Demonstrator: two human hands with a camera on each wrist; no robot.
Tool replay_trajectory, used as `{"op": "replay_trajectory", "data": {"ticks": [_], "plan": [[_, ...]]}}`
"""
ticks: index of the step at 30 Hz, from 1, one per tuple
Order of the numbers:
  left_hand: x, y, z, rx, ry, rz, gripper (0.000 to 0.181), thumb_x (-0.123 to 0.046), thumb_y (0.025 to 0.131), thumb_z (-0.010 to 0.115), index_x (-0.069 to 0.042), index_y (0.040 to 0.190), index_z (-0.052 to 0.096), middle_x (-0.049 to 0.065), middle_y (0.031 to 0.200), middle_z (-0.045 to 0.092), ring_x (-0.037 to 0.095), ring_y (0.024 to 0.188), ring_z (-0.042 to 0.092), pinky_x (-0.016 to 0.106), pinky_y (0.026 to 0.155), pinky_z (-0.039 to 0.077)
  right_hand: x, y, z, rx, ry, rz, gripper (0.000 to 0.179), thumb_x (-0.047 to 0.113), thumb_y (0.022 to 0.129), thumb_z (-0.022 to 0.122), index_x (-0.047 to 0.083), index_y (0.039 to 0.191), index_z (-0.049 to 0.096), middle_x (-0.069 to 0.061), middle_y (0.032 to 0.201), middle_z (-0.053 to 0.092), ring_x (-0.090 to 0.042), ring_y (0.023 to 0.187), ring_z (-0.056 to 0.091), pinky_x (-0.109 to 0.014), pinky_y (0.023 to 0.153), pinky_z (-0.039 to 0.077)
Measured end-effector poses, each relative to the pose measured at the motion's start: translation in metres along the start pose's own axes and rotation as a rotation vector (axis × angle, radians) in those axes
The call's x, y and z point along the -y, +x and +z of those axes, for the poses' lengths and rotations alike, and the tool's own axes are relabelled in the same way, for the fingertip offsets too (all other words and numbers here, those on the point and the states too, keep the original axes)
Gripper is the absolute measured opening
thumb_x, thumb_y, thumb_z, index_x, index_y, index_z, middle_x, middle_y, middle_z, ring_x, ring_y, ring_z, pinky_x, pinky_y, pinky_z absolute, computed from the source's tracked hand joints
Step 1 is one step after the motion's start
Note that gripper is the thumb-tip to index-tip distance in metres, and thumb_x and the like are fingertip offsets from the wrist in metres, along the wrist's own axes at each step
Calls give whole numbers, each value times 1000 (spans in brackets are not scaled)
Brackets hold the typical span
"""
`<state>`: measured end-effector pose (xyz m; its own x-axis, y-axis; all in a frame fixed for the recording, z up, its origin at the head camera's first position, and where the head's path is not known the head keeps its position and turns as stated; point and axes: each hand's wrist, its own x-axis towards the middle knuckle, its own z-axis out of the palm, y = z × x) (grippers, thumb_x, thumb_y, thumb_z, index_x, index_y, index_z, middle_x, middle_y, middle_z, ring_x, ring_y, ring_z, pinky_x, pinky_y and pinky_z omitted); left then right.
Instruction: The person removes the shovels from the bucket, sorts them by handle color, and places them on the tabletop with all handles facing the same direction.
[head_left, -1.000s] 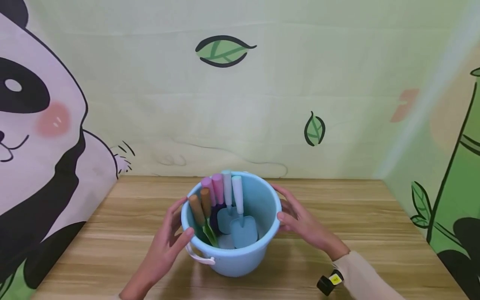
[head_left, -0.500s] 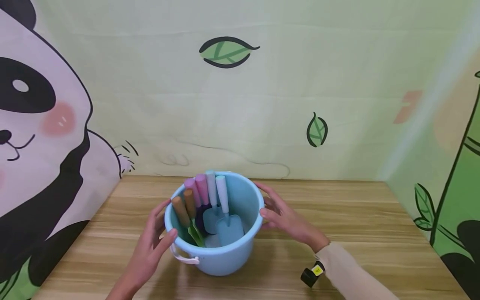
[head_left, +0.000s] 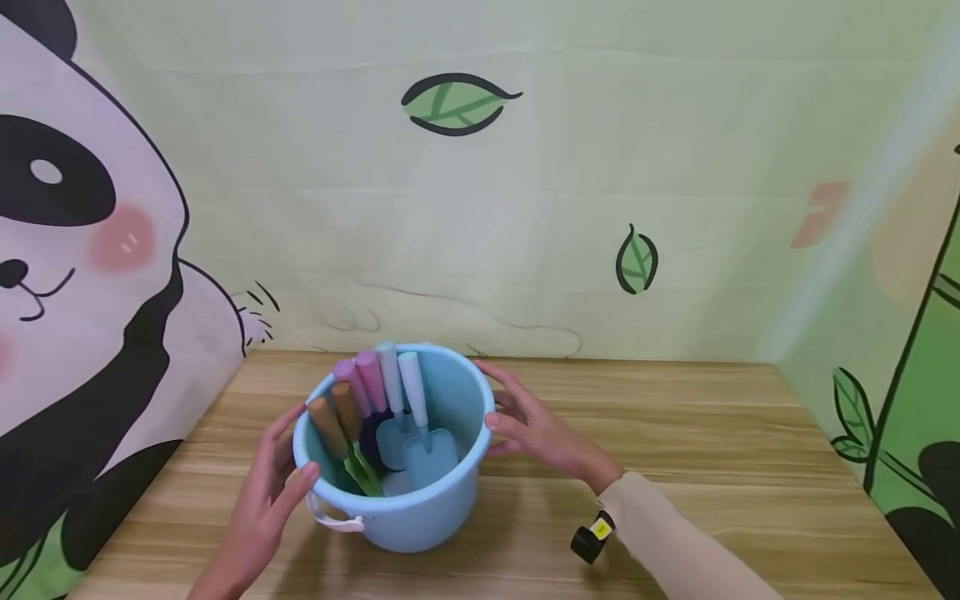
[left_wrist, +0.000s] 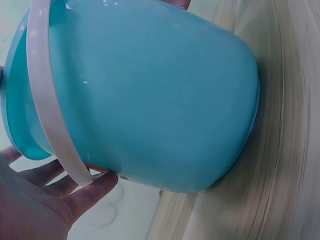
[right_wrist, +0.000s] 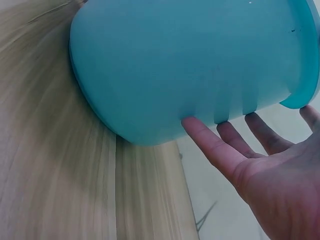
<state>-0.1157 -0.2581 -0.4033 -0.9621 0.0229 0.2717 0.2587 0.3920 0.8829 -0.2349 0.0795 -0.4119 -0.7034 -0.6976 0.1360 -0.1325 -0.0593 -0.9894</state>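
A pale green backdrop (head_left: 525, 192) rises behind a wood-grain table (head_left: 675, 417), which fills the lower part of the head view. Your left hand (head_left: 255, 504) and right hand (head_left: 543, 429) frame a light blue bucket (head_left: 420, 525), left of centre in the lower half. You have only light contact, so I'd judge uneven pressure the main danger: push harder from one side and the bucket could skid or tip, and the tools inside could slide round its wall. A finger could also snag on the white handle (head_left: 341, 525) beside your left hand.

Your left hand is spread wide, thumb near the rim at the front, fingers reaching around the bucket's side; whether they touch the handle, I can't tell. Your right hand is spread too: in its wrist view the nearly straight fingers lay their tips against the outer wall, none hooked around it.

The bucket's base seems to meet the wood. Inside, two brown handles (head_left: 327, 427), two pink handles (head_left: 371, 379) and two pale blue-handled shovels (head_left: 431, 458) lean toward the left and back.

Farther out, a black device (head_left: 588, 546) sits by your right sleeve (head_left: 671, 533), lower right. A printed panda (head_left: 82, 333) covers the left edge; printed leaves (head_left: 453, 104) float higher up.
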Motion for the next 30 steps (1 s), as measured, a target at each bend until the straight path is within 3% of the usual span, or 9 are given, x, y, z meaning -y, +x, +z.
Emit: {"op": "replay_trajectory", "data": {"ticks": [4,11,20,30], "plan": [[0,-3,-7,-14,12,-17,58,-19,103,47,-27,153,20,16,151,34,36,133,40,11,92,39,-1,8,5,14,13,-10,65,38,96,57,42,151,23,-7,150,37,-37,126,50,-62,86,49],[3,-9,-16,-44,32,1,58,-16,103,46,-26,154,20,15,151,34,14,131,41,10,93,39,-3,20,13,36,27,-28,68,41,95,59,40,152,23,-5,150,37,-35,125,51,-65,85,48],[4,-13,-22,-63,8,21,59,-11,102,46,-24,154,21,14,152,32,4,129,40,9,92,40,-3,28,19,48,25,-24,68,41,94,60,43,151,23,-7,147,38,-36,125,50,-62,84,50],[5,-14,-24,-57,2,4,59,-13,103,45,-26,154,19,14,153,29,13,132,39,10,92,40,-2,34,17,89,23,-7,67,39,95,60,42,151,23,-12,148,37,-39,126,49,-59,83,52]]}}
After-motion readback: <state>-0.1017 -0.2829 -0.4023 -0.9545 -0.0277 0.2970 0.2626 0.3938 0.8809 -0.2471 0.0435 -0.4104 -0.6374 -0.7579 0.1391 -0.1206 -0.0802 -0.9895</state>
